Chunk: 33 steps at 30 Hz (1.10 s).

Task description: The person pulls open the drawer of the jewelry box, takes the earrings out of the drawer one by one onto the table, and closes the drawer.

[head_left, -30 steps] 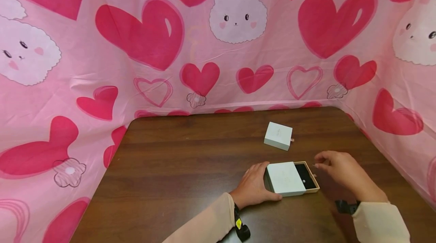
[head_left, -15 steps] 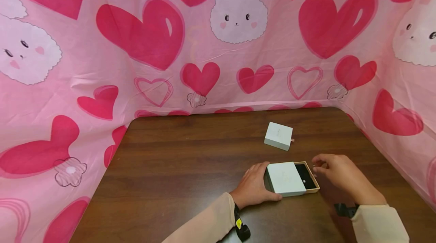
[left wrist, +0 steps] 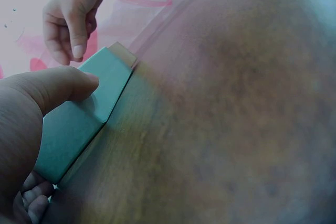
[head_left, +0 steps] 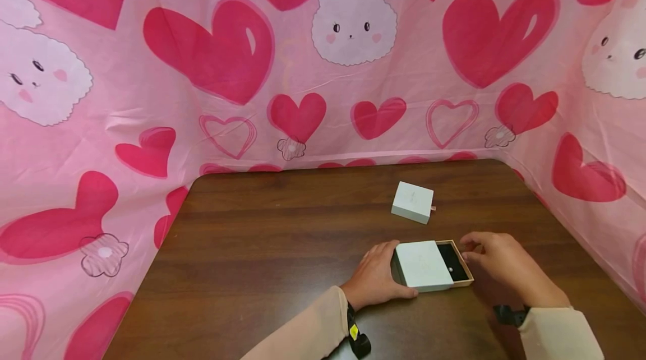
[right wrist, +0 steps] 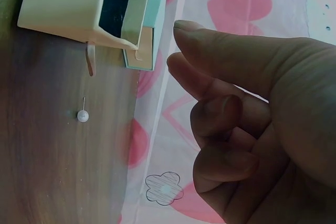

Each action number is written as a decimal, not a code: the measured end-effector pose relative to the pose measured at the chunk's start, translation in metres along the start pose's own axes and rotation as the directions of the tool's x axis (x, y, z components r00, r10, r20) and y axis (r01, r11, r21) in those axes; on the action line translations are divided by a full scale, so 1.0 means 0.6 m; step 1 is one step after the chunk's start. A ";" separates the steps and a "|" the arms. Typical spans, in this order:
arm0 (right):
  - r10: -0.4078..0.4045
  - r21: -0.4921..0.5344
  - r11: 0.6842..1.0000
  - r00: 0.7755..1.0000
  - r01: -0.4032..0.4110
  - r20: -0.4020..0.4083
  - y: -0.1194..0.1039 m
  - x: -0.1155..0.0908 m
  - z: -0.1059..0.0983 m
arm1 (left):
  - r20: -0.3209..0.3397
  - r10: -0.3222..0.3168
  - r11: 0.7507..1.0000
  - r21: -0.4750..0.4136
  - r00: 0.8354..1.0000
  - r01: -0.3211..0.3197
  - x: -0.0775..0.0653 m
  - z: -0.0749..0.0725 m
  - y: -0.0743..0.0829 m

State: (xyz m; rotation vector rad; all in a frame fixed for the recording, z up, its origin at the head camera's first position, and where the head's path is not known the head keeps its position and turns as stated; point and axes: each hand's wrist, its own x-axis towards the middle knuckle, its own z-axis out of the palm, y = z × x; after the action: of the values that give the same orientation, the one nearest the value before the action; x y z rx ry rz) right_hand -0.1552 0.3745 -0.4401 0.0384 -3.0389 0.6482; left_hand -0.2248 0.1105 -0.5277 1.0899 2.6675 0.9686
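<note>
A white jewelry box (head_left: 425, 264) lies on the table with its drawer (head_left: 466, 281) partly slid out to the right. Inside the drawer, a small pearl (head_left: 451, 269) sits on black padding. My left hand (head_left: 374, 278) grips the box sleeve from the left, its thumb (left wrist: 71, 85) along the near side. Just right of the drawer hovers my right hand (head_left: 497, 256), fingers bent and thumb held near the index finger. In the right wrist view a gap shows between those tips, with nothing visible in it. A pearl stud earring (right wrist: 82, 115) lies on the table beyond the drawer's ribbon tab (right wrist: 91, 59).
A second white box (head_left: 413, 202), closed, with a small ribbon tab, stands farther back. The brown wooden table (head_left: 262, 248) extends to the left. Pink curtain with hearts and rabbits (head_left: 353, 79) surrounds the table's back and sides.
My right hand has moved slightly left and nearer to me, closer to the drawer's edge. A tiny pale speck earlier at its fingertips no longer shows. My left hand and both boxes stay put.
</note>
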 end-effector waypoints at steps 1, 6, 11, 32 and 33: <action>0.010 0.003 1.000 1.000 -0.010 0.009 0.000 0.000 0.000 | -0.001 0.000 1.000 0.000 1.000 0.000 0.000 0.000 0.000; 0.020 -0.008 1.000 1.000 -0.020 0.013 -0.002 -0.001 0.002 | -0.003 -0.001 1.000 0.003 1.000 0.001 0.000 0.000 0.000; -0.010 -0.022 1.000 1.000 0.010 -0.008 -0.004 -0.003 0.004 | -0.012 0.007 1.000 0.011 1.000 -0.006 -0.001 0.000 -0.001; -0.020 -0.020 1.000 1.000 0.020 -0.003 -0.008 -0.007 0.016 | -0.012 0.012 1.000 0.009 1.000 -0.012 -0.001 0.001 -0.002; -0.017 -0.018 1.000 1.000 0.017 0.001 -0.008 -0.008 0.016 | -0.014 0.015 1.000 0.011 1.000 -0.014 -0.001 0.002 -0.002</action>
State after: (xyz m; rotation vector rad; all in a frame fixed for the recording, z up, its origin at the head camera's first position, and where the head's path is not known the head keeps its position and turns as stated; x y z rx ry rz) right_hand -0.1509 0.3661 -0.4473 0.0639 -3.0408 0.6204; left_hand -0.2246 0.1101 -0.5291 1.1101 2.6826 0.9696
